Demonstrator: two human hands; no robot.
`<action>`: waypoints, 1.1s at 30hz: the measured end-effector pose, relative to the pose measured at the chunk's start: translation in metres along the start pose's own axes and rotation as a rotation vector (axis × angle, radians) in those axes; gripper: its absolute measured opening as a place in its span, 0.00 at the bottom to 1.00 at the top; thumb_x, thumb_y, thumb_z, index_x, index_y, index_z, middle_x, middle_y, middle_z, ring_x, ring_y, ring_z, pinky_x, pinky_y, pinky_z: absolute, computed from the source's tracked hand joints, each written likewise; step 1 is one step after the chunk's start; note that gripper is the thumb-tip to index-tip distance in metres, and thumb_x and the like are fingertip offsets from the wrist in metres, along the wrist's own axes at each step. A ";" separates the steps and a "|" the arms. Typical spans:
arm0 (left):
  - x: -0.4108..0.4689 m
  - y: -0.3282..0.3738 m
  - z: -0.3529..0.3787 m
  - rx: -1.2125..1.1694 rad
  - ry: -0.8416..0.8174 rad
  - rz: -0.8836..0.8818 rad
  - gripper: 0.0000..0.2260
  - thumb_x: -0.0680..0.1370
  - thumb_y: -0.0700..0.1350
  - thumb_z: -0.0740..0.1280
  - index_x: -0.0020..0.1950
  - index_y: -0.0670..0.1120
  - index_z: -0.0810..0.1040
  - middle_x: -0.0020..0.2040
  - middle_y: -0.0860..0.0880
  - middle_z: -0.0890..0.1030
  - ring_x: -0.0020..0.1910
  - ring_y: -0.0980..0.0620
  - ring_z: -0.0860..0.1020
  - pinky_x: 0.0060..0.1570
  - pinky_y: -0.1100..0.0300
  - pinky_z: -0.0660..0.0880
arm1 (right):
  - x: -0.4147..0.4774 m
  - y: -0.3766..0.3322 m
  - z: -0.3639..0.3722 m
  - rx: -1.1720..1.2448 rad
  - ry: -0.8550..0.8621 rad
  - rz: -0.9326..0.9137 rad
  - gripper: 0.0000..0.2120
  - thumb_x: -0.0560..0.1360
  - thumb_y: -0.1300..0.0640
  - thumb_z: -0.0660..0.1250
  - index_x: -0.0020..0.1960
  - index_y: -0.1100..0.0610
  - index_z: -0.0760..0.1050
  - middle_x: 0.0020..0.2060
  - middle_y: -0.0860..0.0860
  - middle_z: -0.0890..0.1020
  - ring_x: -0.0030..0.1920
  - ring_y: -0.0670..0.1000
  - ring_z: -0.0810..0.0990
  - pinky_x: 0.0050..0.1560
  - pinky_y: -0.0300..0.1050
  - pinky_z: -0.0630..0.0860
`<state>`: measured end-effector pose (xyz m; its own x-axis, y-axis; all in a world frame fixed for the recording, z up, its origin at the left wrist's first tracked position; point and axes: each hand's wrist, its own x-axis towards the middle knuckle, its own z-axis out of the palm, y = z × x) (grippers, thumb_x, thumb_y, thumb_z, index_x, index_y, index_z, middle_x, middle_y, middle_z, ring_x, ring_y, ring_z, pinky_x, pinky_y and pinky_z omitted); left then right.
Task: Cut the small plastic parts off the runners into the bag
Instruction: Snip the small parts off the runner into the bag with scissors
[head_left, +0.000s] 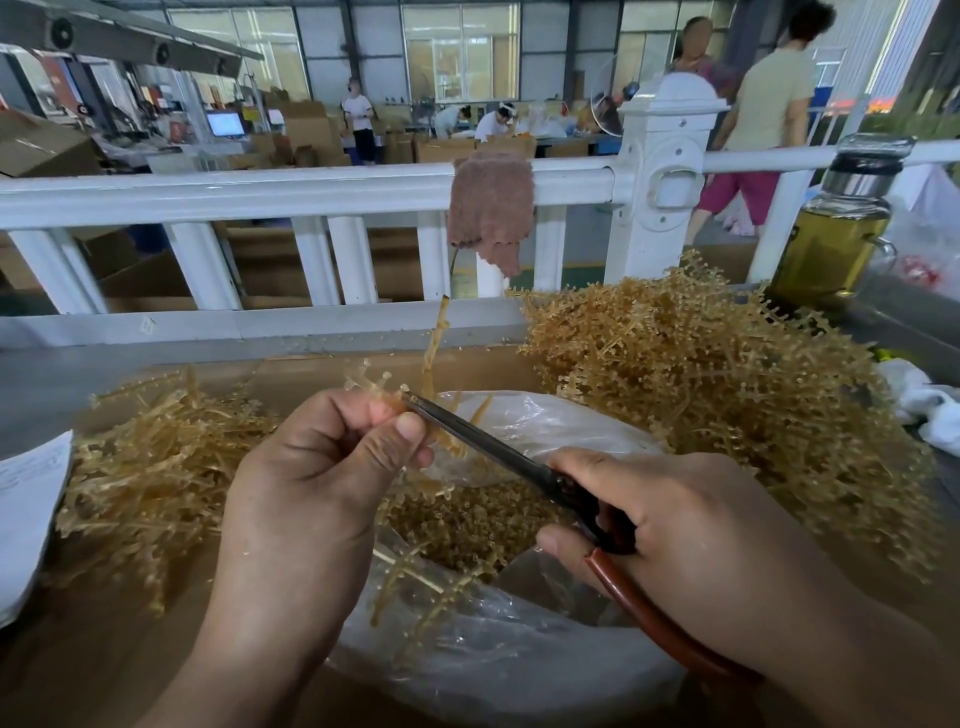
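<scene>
Two hands were over the bag (550, 421). My left hand (317, 467) pinched one runner (431, 353) between thumb and fingertips, and it stood up from them. My right hand (685, 519) was closed around the scissors (493, 444), with the tips just beside my left fingertips. I judged the runner light, thin and springy, best held near the cut. Parts (467, 525) lay in the bag, below the fingers.

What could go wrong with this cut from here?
The scissors tip sits right by the fingertips of the left hand pinching the runner, so closing the blades might nick a finger. The tip looks to be over the far edge of the bag, so parts may fly past it.
</scene>
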<state>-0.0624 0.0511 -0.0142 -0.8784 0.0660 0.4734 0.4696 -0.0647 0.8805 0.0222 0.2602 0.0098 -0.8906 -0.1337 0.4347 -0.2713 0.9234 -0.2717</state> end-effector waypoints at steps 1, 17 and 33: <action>0.000 0.000 -0.001 0.003 -0.001 -0.002 0.04 0.72 0.52 0.76 0.41 0.54 0.83 0.40 0.47 0.85 0.42 0.47 0.84 0.50 0.55 0.78 | 0.000 0.000 0.000 -0.002 -0.003 0.003 0.21 0.72 0.35 0.59 0.58 0.43 0.79 0.29 0.35 0.71 0.31 0.40 0.74 0.28 0.27 0.63; -0.001 0.005 0.001 -0.063 0.019 -0.045 0.05 0.69 0.52 0.74 0.39 0.51 0.85 0.37 0.46 0.85 0.36 0.54 0.81 0.43 0.70 0.77 | 0.000 0.005 -0.003 -0.054 -0.054 0.000 0.21 0.72 0.32 0.56 0.54 0.42 0.77 0.28 0.38 0.72 0.30 0.42 0.73 0.28 0.34 0.64; -0.001 -0.001 -0.002 -0.022 0.025 -0.026 0.02 0.72 0.50 0.74 0.40 0.54 0.85 0.38 0.47 0.85 0.38 0.52 0.83 0.44 0.66 0.78 | 0.000 0.005 -0.002 -0.002 0.050 -0.051 0.22 0.72 0.38 0.60 0.54 0.49 0.83 0.28 0.40 0.79 0.27 0.41 0.77 0.26 0.41 0.76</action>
<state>-0.0623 0.0489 -0.0154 -0.8922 0.0435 0.4496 0.4451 -0.0853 0.8914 0.0215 0.2659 0.0103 -0.8563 -0.1626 0.4902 -0.3151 0.9166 -0.2462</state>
